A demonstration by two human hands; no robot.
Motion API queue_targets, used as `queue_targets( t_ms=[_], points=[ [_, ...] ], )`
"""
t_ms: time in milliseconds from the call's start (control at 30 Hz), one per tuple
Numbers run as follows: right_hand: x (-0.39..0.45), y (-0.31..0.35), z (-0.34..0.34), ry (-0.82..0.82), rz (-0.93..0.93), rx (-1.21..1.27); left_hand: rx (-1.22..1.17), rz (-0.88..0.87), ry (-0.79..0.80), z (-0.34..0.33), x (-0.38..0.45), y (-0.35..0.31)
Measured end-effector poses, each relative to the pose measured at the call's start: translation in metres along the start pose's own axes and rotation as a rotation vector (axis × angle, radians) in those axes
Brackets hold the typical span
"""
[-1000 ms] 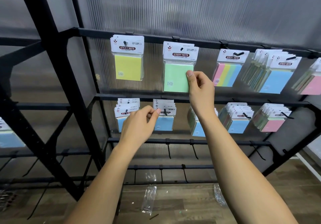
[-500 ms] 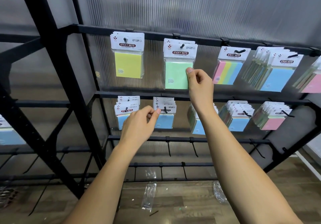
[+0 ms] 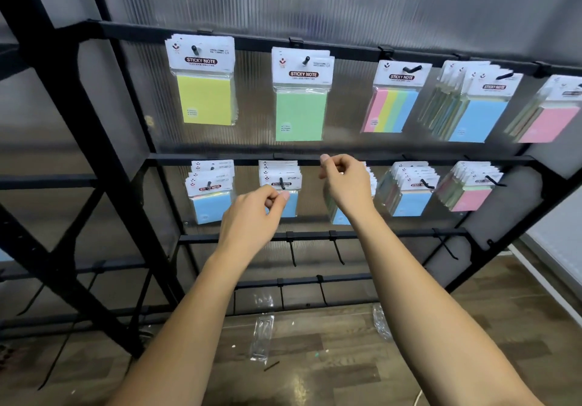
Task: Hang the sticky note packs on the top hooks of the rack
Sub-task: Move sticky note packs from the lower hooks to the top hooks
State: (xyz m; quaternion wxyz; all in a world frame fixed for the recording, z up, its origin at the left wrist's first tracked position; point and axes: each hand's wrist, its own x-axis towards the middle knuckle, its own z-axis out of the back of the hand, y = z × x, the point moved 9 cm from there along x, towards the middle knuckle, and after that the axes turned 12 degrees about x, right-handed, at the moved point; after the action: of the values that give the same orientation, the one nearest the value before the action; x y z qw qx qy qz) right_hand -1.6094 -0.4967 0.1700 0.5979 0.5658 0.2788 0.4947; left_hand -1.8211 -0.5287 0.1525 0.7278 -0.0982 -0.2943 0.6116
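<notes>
Sticky note packs hang on the top hooks of the black rack [image 3: 252, 43]: a yellow pack [image 3: 204, 100], a green pack [image 3: 300, 115], a striped multicolour pack [image 3: 390, 109], a blue-fronted stack [image 3: 478, 115] and a pink-fronted stack [image 3: 544, 122]. My right hand [image 3: 346, 185] hovers just below the green pack at the second bar, fingers loosely curled, holding nothing. My left hand [image 3: 252, 219] is in front of a blue pack [image 3: 291, 207] on the second row. Its fingers are loosely curled and its fingertips are beside that pack's hook.
More packs hang on the second row: a blue stack [image 3: 208, 204], another blue stack [image 3: 406, 204], a pink stack [image 3: 469, 197]. Bare hooks [image 3: 291, 248] stick out from the lower bars. Clear wrappers [image 3: 261, 336] lie on the wooden floor. A thick black diagonal brace [image 3: 78, 122] runs at left.
My right hand let go of the green pack's corner and dropped to the second bar. The green pack now hangs free. My left hand stayed put.
</notes>
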Motion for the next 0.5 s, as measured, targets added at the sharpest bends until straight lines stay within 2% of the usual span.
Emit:
queue_targets(
  t_ms=[300, 500],
  points=[
    [-0.026, -0.061, 0.068, -0.044, -0.079, -0.144, 0.101, -0.065, 0.123, -0.059, 0.001, -0.051],
    [-0.018, -0.106, 0.118, 0.027, -0.163, -0.380, 0.222, -0.083, 0.178, -0.108, 0.009, -0.082]
  ],
)
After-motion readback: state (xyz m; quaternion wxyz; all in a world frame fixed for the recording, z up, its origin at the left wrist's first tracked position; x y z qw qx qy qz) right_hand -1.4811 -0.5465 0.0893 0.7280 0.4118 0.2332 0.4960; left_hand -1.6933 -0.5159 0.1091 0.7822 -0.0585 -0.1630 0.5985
